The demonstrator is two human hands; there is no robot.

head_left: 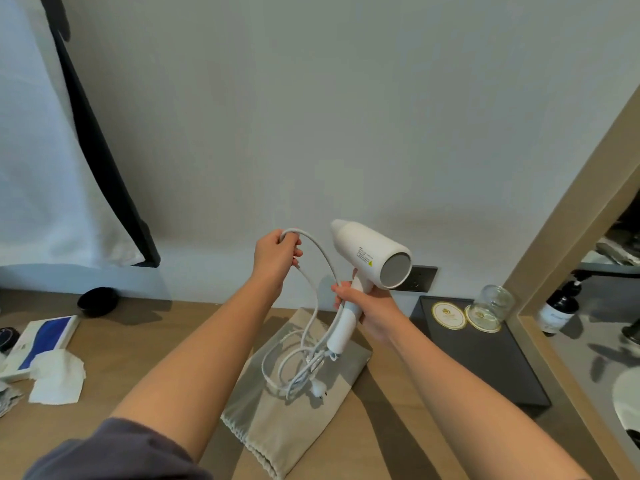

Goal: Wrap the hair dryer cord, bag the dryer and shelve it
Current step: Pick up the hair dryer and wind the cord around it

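Holding the dryer (367, 251) by its handle in the right grip (363, 306) above the bag (298, 424), pinching a cord (323, 258) loop in the left grip (275, 252) at nine o'clock, probably to begin winding.

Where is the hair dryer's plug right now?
The plug is low in the head view's centre, at the end of the looped cord, over the beige bag.
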